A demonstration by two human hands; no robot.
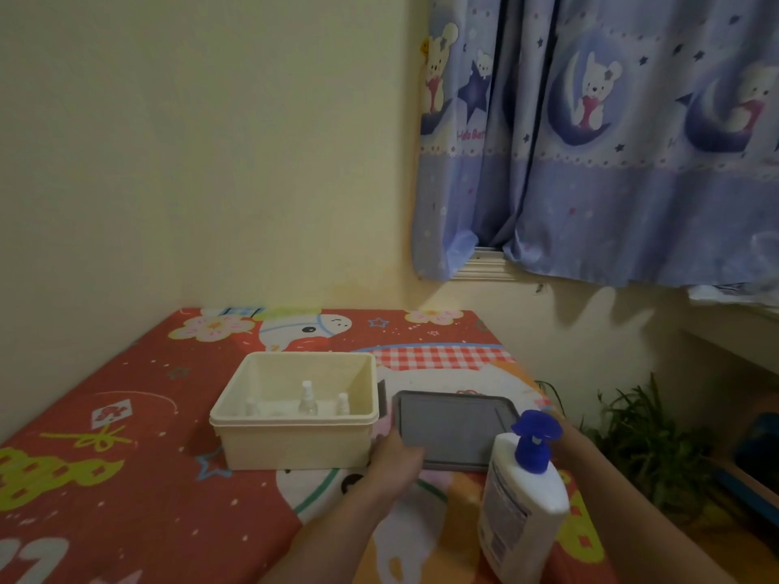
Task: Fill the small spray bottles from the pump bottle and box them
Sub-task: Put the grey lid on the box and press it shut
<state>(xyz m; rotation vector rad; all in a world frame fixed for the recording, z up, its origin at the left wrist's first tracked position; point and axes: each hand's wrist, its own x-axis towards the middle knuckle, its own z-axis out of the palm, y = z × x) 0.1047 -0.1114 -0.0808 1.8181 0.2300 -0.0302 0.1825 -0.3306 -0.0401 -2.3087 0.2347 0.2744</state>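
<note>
So: one cream box (295,440) on the red patterned cloth (105,478), three small spray bottles (307,399) upright inside it near the front wall. One grey lid (453,427) flat just right of the box. One white pump bottle (522,499) with blue pump, upright, front right. Left hand (396,461) rests on the lid's near-left corner, fingers together, well clear of the spray bottles. Right hand is hidden behind the pump bottle; can't tell its grip.
</note>
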